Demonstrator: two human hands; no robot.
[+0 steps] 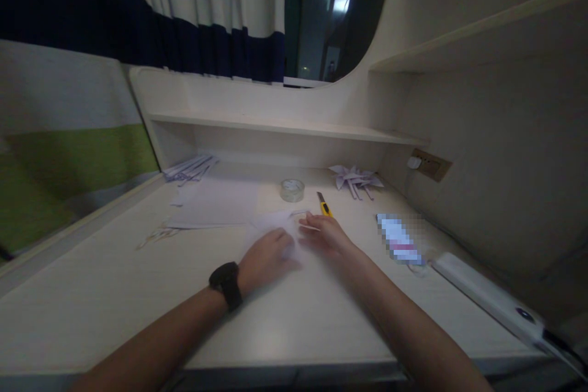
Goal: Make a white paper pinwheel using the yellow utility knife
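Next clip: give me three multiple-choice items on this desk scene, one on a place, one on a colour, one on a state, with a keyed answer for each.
1. Where is the tape roll?
A. beyond the hands, left of the cutter
B. on the shelf
C. at the desk's near edge

2. What colour is the cutter?
A. red
B. yellow
C. green

3. How is the left hand?
A. raised off the desk
B. gripping the cutter
C. laid flat on the paper

Answers:
1 A, it stands on the desk beyond the hands, beside the cutter.
2 B, its body shows yellow.
3 C, the palm presses down on the white sheet while the right hand rests at the sheet's far edge.
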